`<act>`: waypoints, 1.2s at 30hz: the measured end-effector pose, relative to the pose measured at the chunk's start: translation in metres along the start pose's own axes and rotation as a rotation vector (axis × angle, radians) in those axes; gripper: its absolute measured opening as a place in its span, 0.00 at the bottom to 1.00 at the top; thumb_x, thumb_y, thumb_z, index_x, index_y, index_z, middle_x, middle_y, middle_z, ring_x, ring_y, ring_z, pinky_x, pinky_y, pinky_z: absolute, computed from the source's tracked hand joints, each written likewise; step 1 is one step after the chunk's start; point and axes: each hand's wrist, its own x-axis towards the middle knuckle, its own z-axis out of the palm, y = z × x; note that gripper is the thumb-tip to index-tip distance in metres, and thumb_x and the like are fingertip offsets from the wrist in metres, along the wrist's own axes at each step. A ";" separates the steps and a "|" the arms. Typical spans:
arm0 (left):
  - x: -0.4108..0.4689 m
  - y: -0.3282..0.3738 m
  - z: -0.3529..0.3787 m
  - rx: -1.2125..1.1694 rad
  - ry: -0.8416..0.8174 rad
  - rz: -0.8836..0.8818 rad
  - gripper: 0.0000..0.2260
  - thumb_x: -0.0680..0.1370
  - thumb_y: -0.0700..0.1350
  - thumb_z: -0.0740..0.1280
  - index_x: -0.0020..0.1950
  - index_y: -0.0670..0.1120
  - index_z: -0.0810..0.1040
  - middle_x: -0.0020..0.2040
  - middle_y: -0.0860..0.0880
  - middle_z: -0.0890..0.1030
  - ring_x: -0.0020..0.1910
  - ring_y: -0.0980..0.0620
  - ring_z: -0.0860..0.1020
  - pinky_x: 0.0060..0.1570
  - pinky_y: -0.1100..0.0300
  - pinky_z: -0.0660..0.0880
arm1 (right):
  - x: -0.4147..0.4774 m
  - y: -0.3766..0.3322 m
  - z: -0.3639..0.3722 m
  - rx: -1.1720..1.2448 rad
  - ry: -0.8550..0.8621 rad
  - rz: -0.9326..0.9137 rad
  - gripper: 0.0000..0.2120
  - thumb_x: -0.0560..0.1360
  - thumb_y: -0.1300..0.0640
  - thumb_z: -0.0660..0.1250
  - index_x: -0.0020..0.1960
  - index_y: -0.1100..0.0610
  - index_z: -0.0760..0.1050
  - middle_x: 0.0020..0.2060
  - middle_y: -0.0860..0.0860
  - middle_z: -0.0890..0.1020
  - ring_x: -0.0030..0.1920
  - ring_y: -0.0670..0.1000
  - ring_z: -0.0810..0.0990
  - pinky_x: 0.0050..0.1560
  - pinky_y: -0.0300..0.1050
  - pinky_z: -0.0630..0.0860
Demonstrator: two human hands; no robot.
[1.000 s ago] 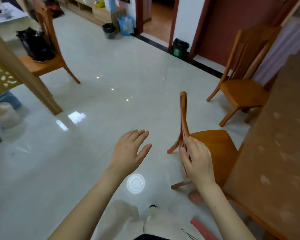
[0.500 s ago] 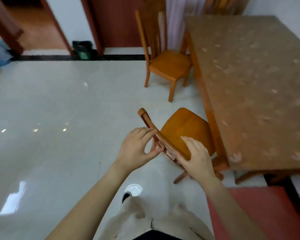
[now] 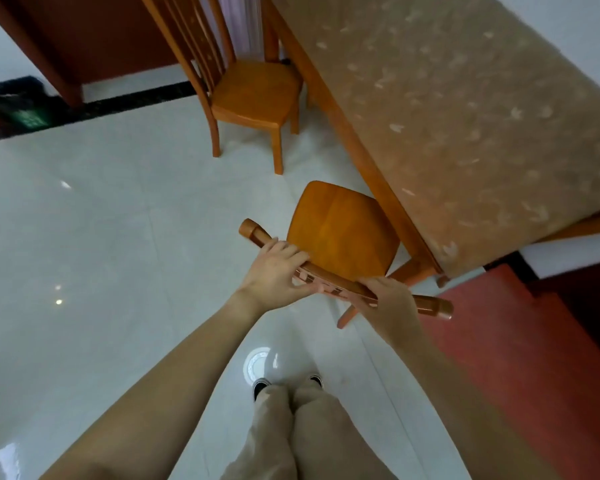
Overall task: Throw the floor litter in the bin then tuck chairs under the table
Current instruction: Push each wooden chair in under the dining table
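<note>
Gripping the curved top rail of the near orange-brown wooden chair (image 3: 340,233), both hands sit on the backrest. Left hand (image 3: 274,268): fingers (image 3: 288,252) draped over the rail's upper edge, thumb tucked under, against the slats; a wrapped hold towards the rail's left end. Right hand (image 3: 388,303): fingers curled round the rail near its right end, palm over the top, so the knuckles hide the exact finger contact. The hands are set apart along the rail, probably so that a push can go in square and the chair does not swivel.

Chair position: seat faces the long wooden table with a tan patterned cover (image 3: 465,116), its front corner at or just under the table's long edge; most of the seat is clear of the table. It stands skewed to that edge, not square. One leg shows below the right hand; the others are hidden.

Judgement: the tucking step is in hand; this chair needs squaring, then a push forward until the seat goes under.

Further out: a second slat-backed wooden chair (image 3: 253,91) stands further along the same edge, seat pulled out, not yet tucked. A small dark bin with a green label (image 3: 18,105) sits by the red-brown doorframe, well apart from the chairs. No litter visible on the glossy white tiled floor (image 3: 101,254), so that stage looks finished.
</note>
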 end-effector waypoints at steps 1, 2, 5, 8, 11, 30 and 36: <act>0.003 -0.001 0.005 -0.007 0.007 0.008 0.24 0.73 0.69 0.62 0.57 0.53 0.77 0.49 0.55 0.78 0.53 0.53 0.74 0.68 0.47 0.64 | -0.004 0.001 0.002 0.001 0.025 0.030 0.22 0.77 0.35 0.59 0.51 0.51 0.80 0.41 0.45 0.83 0.43 0.50 0.80 0.49 0.52 0.77; 0.006 -0.002 0.012 -0.030 0.022 0.006 0.22 0.73 0.69 0.63 0.55 0.53 0.77 0.46 0.56 0.78 0.51 0.54 0.74 0.70 0.47 0.62 | -0.007 0.001 0.005 -0.004 0.049 0.062 0.22 0.77 0.34 0.59 0.52 0.50 0.80 0.42 0.44 0.83 0.45 0.49 0.80 0.53 0.52 0.76; 0.009 -0.007 0.024 -0.087 0.113 -0.025 0.20 0.73 0.68 0.65 0.49 0.53 0.77 0.42 0.56 0.77 0.46 0.55 0.73 0.69 0.48 0.62 | -0.009 -0.004 0.013 -0.018 0.143 0.104 0.24 0.75 0.33 0.60 0.52 0.50 0.82 0.47 0.46 0.85 0.49 0.51 0.82 0.60 0.51 0.74; 0.011 -0.013 0.031 -0.120 0.162 -0.019 0.21 0.72 0.68 0.66 0.47 0.52 0.78 0.41 0.56 0.78 0.44 0.55 0.73 0.64 0.54 0.63 | -0.005 -0.005 0.017 -0.027 0.211 0.087 0.22 0.75 0.34 0.63 0.48 0.52 0.83 0.44 0.47 0.86 0.47 0.53 0.83 0.60 0.53 0.73; 0.013 -0.018 0.029 -0.201 0.174 -0.017 0.23 0.69 0.70 0.66 0.45 0.50 0.78 0.40 0.55 0.78 0.43 0.55 0.73 0.57 0.59 0.61 | -0.007 -0.008 0.019 -0.040 0.240 0.082 0.20 0.75 0.36 0.64 0.46 0.53 0.83 0.43 0.47 0.86 0.46 0.52 0.83 0.60 0.52 0.72; 0.025 -0.179 -0.044 -0.335 -0.045 0.187 0.25 0.64 0.74 0.66 0.39 0.52 0.75 0.38 0.59 0.76 0.43 0.58 0.73 0.54 0.59 0.63 | 0.041 -0.179 0.099 -0.026 0.339 0.414 0.17 0.75 0.36 0.62 0.46 0.46 0.83 0.40 0.42 0.84 0.45 0.48 0.81 0.69 0.56 0.63; 0.036 -0.226 -0.068 -0.359 -0.064 0.279 0.25 0.65 0.72 0.68 0.40 0.50 0.75 0.40 0.59 0.77 0.43 0.57 0.73 0.55 0.72 0.55 | 0.067 -0.226 0.122 0.041 0.354 0.517 0.24 0.75 0.30 0.55 0.48 0.44 0.82 0.41 0.39 0.83 0.48 0.47 0.80 0.73 0.53 0.56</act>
